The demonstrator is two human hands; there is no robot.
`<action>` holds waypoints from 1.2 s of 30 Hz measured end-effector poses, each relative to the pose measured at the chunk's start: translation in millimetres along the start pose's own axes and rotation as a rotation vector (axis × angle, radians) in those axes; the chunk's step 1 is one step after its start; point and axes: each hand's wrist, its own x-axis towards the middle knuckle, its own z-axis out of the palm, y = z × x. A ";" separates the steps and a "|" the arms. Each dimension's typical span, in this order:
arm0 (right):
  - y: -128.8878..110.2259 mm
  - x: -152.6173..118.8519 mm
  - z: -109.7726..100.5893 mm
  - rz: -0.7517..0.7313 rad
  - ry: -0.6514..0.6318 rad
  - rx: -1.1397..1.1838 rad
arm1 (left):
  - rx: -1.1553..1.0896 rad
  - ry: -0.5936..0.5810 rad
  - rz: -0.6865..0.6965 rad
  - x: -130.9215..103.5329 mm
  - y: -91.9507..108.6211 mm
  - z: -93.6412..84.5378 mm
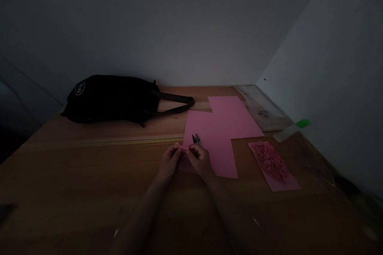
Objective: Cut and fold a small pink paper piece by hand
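Head view: left hand [168,163] and right hand [202,163] pinch one pink piece [184,148], probably paper, near two blades [198,139].

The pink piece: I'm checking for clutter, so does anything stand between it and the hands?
Nothing visible does: the left hand and right hand pinch the pink piece at their fingertips. The dark blades lie just beyond, over the large sheet, not in between.

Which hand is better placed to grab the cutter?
Probably the right hand: the cutter lies just beyond it, while the left hand is farther off. Both pinch a pink piece.
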 end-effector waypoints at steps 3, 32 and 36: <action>0.8 0.2 0.3 -0.009 0.000 -0.014 | 0.003 -0.003 0.009 0.6 -1.3 -0.6; -0.7 1.0 0.5 0.045 0.070 0.028 | 0.110 -0.033 0.045 1.0 -3.8 -1.9; 0.3 0.9 0.1 0.038 0.067 0.016 | 0.127 -0.007 0.051 1.1 -4.1 -1.6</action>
